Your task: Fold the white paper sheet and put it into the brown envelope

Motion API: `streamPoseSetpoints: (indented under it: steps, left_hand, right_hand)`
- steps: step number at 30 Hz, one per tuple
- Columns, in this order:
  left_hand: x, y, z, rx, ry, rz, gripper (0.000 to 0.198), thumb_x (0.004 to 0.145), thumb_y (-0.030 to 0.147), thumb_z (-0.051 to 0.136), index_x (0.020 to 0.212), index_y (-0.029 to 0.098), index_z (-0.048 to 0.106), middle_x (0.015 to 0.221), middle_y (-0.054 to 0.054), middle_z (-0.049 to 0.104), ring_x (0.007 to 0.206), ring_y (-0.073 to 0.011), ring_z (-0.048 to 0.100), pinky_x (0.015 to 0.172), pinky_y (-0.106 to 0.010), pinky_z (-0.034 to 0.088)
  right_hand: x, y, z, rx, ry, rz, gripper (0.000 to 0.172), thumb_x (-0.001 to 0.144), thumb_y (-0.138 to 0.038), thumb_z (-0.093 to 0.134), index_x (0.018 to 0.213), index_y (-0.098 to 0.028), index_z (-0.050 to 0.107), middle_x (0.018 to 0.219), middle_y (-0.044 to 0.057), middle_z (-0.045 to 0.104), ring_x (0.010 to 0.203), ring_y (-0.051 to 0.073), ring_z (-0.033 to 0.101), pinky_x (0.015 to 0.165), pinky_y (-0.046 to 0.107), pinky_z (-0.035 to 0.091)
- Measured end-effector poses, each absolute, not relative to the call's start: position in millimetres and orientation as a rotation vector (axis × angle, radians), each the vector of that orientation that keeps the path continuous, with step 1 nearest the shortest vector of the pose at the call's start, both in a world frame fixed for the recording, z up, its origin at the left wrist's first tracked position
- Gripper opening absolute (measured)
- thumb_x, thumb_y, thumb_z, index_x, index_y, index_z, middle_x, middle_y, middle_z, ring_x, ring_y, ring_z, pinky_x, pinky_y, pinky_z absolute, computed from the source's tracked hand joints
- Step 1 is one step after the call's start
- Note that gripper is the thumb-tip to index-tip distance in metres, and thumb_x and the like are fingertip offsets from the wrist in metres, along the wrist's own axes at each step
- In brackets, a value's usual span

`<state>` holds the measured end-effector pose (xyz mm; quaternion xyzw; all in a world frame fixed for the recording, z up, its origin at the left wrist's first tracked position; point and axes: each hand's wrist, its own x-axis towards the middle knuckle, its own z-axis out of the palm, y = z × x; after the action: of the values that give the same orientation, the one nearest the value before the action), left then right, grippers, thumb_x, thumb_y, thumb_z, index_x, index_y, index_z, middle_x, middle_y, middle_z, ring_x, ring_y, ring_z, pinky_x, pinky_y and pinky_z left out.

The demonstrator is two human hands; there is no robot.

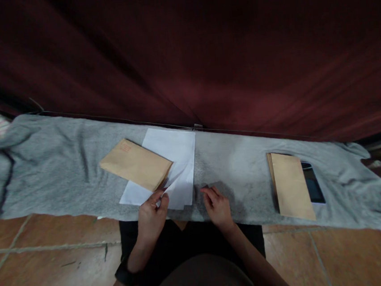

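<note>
My left hand (pixel 153 214) is closed in a pinch on the near edge of a sheet of white paper (pixel 177 182), which lifts and bends a little there. Under it lie more white sheets (pixel 172 140), slightly out of line with each other. A stack of brown envelopes (pixel 135 164) rests slantwise across the papers, with red print at its upper left corner. My right hand (pixel 218 207) is over the grey cloth, just right of the papers and apart from them. Its fingers are loosely bent, and I see nothing held in them.
A grey cloth (pixel 240 165) covers the long, narrow surface. At the right, another pile of brown envelopes (pixel 292 187) partly covers a dark-screened phone (pixel 312 183). A dark red curtain (pixel 183 63) hangs along the far edge. Tiled floor (pixel 54 273) shows on the near side.
</note>
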<state>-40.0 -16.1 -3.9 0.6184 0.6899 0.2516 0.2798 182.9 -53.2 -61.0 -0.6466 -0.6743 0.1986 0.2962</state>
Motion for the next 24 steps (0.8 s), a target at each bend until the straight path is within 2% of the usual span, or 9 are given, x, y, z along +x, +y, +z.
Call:
streamPoseSetpoints:
  steps: [4,6,10,12,14,17,20,24]
  left_hand:
    - [-28.0,-23.6,-8.3,1.993,1.715,0.873,0.032,0.097,0.036,0.045,0.105,0.017,0.071,0.104,-0.008,0.077,0.092,-0.0215,0.072,0.086,-0.034,0.056]
    - [-15.5,-30.0,-9.1,2.198,1.574,0.9,0.028,0.099,0.028,0.045,0.106,0.019,0.07,0.11,-0.008,0.076,0.104,-0.0226,0.07,0.094,-0.037,0.054]
    - [15.6,-45.2,-9.5,2.454,1.42,0.823,0.023,0.097,0.017,0.048,0.099,0.02,0.071,0.113,-0.007,0.076,0.107,-0.0226,0.069,0.095,-0.038,0.054]
    - [29.8,-52.4,-11.9,2.52,1.336,0.829,0.023,0.096,0.013,0.049,0.102,0.019,0.07,0.114,-0.007,0.076,0.107,-0.0224,0.069,0.097,-0.039,0.053]
    - [41.2,-58.4,-15.5,2.555,1.254,0.847,0.022,0.095,0.012,0.05,0.101,0.019,0.07,0.113,-0.007,0.076,0.108,-0.0231,0.07,0.096,-0.04,0.054]
    - [51.7,-63.7,-20.3,2.533,1.142,0.858,0.017,0.097,0.02,0.054,0.102,0.019,0.07,0.115,-0.007,0.075,0.111,-0.0242,0.069,0.096,-0.041,0.056]
    - [53.2,-63.8,-23.7,2.48,1.058,0.845,0.019,0.097,0.031,0.058,0.109,0.021,0.069,0.123,-0.007,0.073,0.116,-0.0248,0.067,0.099,-0.043,0.056]
    - [46.4,-56.3,-30.8,2.45,1.104,0.815,0.016,0.098,0.022,0.054,0.104,0.021,0.069,0.127,-0.008,0.071,0.12,-0.0253,0.065,0.101,-0.045,0.056]
  right_hand:
    - [182.5,-51.3,-59.4,-1.721,-1.731,0.583,0.029,0.1,-0.022,0.044,0.113,-0.024,0.07,0.102,0.005,0.074,0.086,0.018,0.071,0.079,0.026,0.056]
    - [182.1,-48.9,-54.9,-1.706,-1.652,0.649,0.03,0.103,-0.027,0.043,0.114,-0.025,0.071,0.104,0.005,0.075,0.089,0.018,0.072,0.081,0.027,0.056]
    - [182.9,-42.7,-40.5,-1.614,-1.386,0.89,0.039,0.105,-0.041,0.037,0.12,-0.025,0.069,0.107,0.005,0.076,0.097,0.02,0.072,0.085,0.03,0.057]
    - [185.2,-40.4,-35.4,-1.565,-1.241,1.018,0.04,0.102,-0.046,0.042,0.121,-0.023,0.069,0.105,0.005,0.076,0.096,0.022,0.071,0.083,0.031,0.056]
    - [190.1,-39.4,-34.3,-1.551,-1.139,1.093,0.039,0.096,-0.049,0.051,0.113,-0.02,0.072,0.096,0.005,0.076,0.092,0.022,0.07,0.081,0.031,0.055]
    - [204.6,-41.2,-38.6,-1.599,-1.071,1.104,0.033,0.088,-0.047,0.057,0.095,-0.019,0.074,0.082,0.002,0.073,0.085,0.022,0.066,0.079,0.031,0.053]
    - [228.1,-47.5,-45.5,-1.624,-0.966,1.052,0.034,0.085,-0.048,0.059,0.096,-0.018,0.073,0.084,0.003,0.073,0.083,0.022,0.065,0.078,0.032,0.052]
    - [268.6,-61.7,-54.8,-1.68,-0.819,0.922,0.04,0.082,-0.053,0.063,0.099,-0.018,0.072,0.085,0.006,0.074,0.079,0.023,0.065,0.071,0.032,0.052]
